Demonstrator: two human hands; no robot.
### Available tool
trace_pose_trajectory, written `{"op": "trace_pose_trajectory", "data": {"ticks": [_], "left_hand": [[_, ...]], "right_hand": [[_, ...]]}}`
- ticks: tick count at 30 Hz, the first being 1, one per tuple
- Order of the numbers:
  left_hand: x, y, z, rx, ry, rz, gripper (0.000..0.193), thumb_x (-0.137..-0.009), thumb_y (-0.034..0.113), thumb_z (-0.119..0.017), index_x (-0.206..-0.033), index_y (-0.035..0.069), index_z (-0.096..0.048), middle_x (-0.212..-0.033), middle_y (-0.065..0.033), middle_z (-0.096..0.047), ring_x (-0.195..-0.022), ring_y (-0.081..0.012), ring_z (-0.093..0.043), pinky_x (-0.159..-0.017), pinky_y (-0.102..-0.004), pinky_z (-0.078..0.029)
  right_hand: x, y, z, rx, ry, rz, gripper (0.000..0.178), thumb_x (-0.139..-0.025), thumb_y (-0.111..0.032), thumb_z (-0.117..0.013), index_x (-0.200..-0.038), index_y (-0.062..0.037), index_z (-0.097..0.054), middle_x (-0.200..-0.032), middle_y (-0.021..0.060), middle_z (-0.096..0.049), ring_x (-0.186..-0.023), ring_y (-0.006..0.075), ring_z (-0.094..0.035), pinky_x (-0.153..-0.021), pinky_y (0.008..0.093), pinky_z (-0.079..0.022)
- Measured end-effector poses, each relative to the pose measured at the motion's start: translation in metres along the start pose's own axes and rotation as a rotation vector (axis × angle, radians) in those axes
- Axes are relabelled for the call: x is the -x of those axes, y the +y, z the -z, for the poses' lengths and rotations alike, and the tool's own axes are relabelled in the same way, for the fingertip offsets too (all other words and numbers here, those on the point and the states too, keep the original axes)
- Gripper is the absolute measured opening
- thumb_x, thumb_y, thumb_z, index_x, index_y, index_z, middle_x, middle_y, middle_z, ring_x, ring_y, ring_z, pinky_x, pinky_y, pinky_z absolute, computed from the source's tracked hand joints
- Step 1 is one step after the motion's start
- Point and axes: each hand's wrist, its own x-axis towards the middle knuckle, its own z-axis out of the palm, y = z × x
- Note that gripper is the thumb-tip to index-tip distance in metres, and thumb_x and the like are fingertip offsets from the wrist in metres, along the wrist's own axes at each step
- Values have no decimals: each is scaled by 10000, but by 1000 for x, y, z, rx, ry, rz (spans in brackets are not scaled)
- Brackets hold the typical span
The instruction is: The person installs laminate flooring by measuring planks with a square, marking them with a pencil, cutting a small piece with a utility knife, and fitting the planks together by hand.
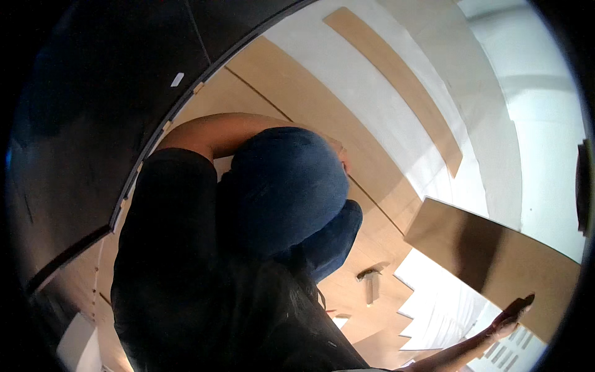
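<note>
My right hand (513,315) is at the near long edge of a light brown floor plank (449,232), at the lower right. Its fingers reach over the edge onto the plank's face, and the thumb is not plain to see. This plank lies at an angle to the laid planks (372,232), one corner meeting their edge. My left arm bends round my raised knee in blue jeans. The left hand (343,158) shows only in part beside the knee, close to a seam in the laid planks; its fingers are mostly hidden.
A hammer-like tool (370,286) lies on the planks to the right of my knees. A loose narrow plank (396,80) rests on the white underlay (365,93). Dark panelling (124,124) borders the floor at left. A slotted white piece (509,350) lies at lower right.
</note>
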Motion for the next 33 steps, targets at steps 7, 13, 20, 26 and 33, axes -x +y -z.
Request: {"op": "trace_pose_trajectory", "data": {"ticks": [7, 13, 20, 26, 33], "left_hand": [[25, -28, -11, 98, 238, -24, 513, -1007, 356, -556, -1423, 57, -528, -1274, -190, -643, -1207, -311, -601, -1005, -438, -480], [-24, -49, 39, 283, 442, -64, 729, -986, 491, -604, -1523, 54, -372, -1379, -210, -567, -1224, -315, -594, -1027, -411, -480], [-28, -113, 77, 1190, 1053, -674, 905, -959, 584, -591, -1573, 67, -173, -1434, -164, -501, -1190, -231, -607, -1004, -397, -489], [8, -222, 77, 1202, 1365, 26, 499, -1042, 497, -511, -1154, 18, -598, -991, -79, -692, -881, -157, -681, -793, -346, -564], [46, -304, 91, 939, 1271, 599, 516, -1054, 489, -489, -1038, 0, -652, -826, -73, -709, -721, -145, -675, -679, -336, -552]], "right_hand": [[-17, 40, -5, 203, 258, 77, 642, -939, -534, -677, -1263, 20, -681, -1152, 129, -706, -990, 228, -634, -898, 356, -513], [-21, 65, -61, 210, -119, 93, 402, -933, -342, -747, -1119, 14, -722, -1072, 133, -707, -916, 225, -634, -820, 383, -543], [18, 122, -311, 286, -663, 85, 546, -978, -432, -652, -670, -7, -501, -659, -2, -460, -659, 128, -418, -577, 323, -367], [17, 141, -502, 281, -1002, 151, 696, -1003, -597, -523, -645, -17, -384, -586, 25, -360, -605, 153, -326, -508, 379, -308], [5, 204, -708, 318, -1164, 268, 669, -1016, -565, -502, -728, 38, -538, -581, 109, -425, -592, 188, -412, -546, 415, -387]]}}
